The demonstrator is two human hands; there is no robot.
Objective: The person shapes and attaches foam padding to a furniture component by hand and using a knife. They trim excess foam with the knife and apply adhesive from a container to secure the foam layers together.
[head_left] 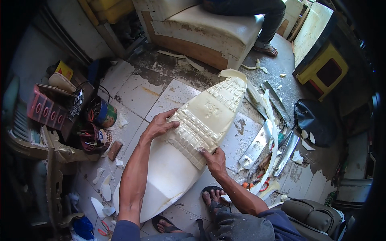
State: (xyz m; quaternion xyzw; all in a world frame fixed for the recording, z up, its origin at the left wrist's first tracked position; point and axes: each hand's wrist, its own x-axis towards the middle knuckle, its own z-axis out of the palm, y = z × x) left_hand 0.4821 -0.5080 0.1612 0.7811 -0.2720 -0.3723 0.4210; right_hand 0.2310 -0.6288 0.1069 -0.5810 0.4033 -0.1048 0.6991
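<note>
Cream moulded piece [205, 114], grid-patterned, lies over the far portion of the smooth white pad [171, 176], above the tiled floor [134, 94]. Left hand [163, 123]: thumb on the patterned face, fingers closed at the left edge. Right hand [214, 160]: fingers pinch the right edge, thumb uppermost. Status, by judgement: piece positioned; near portion of pad uncovered; fixing cannot be confirmed. Pale offcuts [106, 189] on the floor suggest some cutting is complete.
</note>
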